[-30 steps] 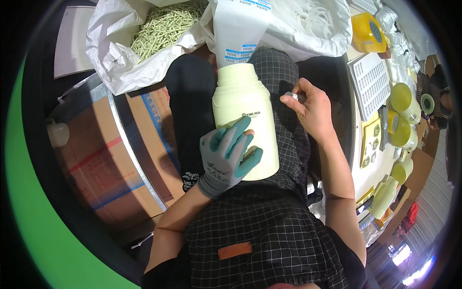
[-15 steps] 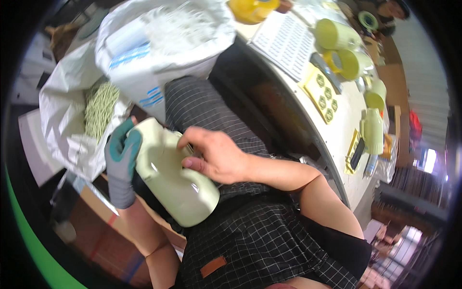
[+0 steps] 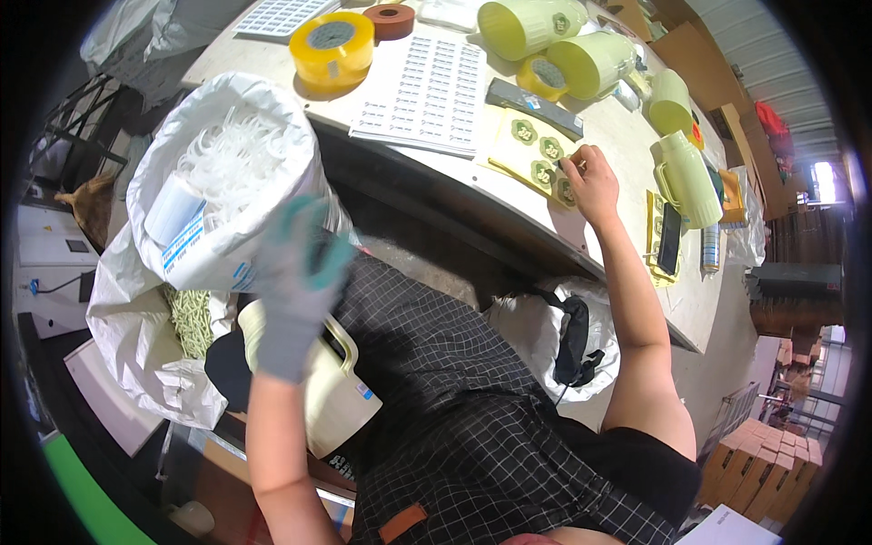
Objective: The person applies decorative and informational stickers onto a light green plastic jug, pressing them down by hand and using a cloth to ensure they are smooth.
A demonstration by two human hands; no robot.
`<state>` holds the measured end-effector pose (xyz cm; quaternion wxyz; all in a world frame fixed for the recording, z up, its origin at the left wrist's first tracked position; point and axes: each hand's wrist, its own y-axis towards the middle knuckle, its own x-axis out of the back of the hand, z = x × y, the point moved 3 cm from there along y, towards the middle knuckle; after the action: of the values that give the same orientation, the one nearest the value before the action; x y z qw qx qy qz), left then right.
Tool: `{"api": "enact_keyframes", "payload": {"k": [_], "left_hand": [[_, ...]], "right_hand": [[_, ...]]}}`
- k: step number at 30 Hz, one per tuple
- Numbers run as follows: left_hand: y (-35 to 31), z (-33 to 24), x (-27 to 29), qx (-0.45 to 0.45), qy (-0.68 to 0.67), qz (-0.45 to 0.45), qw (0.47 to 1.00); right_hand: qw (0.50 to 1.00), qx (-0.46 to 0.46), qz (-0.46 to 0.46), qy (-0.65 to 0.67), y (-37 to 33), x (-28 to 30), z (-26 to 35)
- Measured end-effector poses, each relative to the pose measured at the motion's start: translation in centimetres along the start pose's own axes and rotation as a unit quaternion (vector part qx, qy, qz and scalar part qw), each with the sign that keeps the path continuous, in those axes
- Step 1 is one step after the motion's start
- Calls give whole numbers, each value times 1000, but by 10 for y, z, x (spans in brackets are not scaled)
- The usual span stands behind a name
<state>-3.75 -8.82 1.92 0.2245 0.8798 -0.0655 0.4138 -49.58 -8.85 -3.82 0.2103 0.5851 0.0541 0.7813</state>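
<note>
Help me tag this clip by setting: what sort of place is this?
Probably a factory or workshop: several similar pale-green vessels on the worktable, a yellow sticker sheet by the right hand, and a white sack of loose translucent plastic pieces point to it.

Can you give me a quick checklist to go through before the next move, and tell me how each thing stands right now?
1. Right hand at the yellow sticker sheet: ok, it is over the sheet's right-hand end.
2. Flower-shaped stickers available: ok, several show on the sheet.
3. A sticker peeled free: cannot tell, the detail at the fingertips is too small.
4. Pale jug on the lap: ok, it lies there with its handle showing.
5. Left gloved hand steadying the jug: cannot tell, it is blurred and hides part of the jug.
</note>
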Motion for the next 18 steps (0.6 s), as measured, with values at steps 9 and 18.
{"api": "enact_keyframes", "payload": {"k": [9, 18], "left_hand": [[123, -111, -242, -115, 34, 173, 978], [123, -121, -261, -136, 97, 237, 957]], "right_hand": [[999, 51, 15, -9, 14, -12, -10], [996, 49, 64, 48, 10, -2, -19]]}}
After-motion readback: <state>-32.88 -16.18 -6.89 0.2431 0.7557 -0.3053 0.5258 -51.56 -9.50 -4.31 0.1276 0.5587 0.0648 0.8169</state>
